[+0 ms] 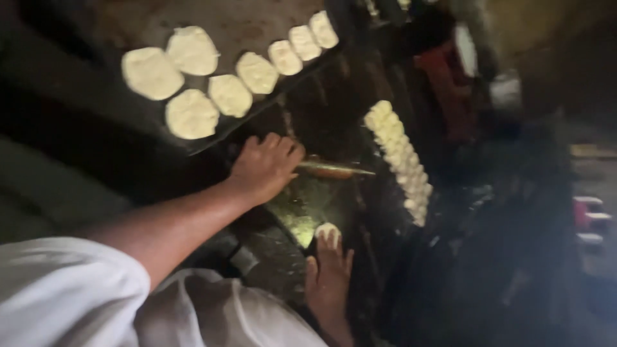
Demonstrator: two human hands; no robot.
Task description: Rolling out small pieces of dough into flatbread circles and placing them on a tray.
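Note:
My left hand (265, 168) reaches out from a white sleeve and closes around one end of a wooden rolling pin (334, 170), which lies across a dark work surface (302, 205). Lower down, my right hand (328, 279) lies flat with its fingers stretched out. Its fingertips touch a small pale dough ball (326, 230) on the same surface. Nothing is gripped in the right hand.
Several flattened dough rounds (193, 114) lie on a dark tray (148, 26) at the upper left. A line of several small dough balls (398, 154) runs down the right of the work surface. Blurred red objects (447, 77) and dim clutter stand further right.

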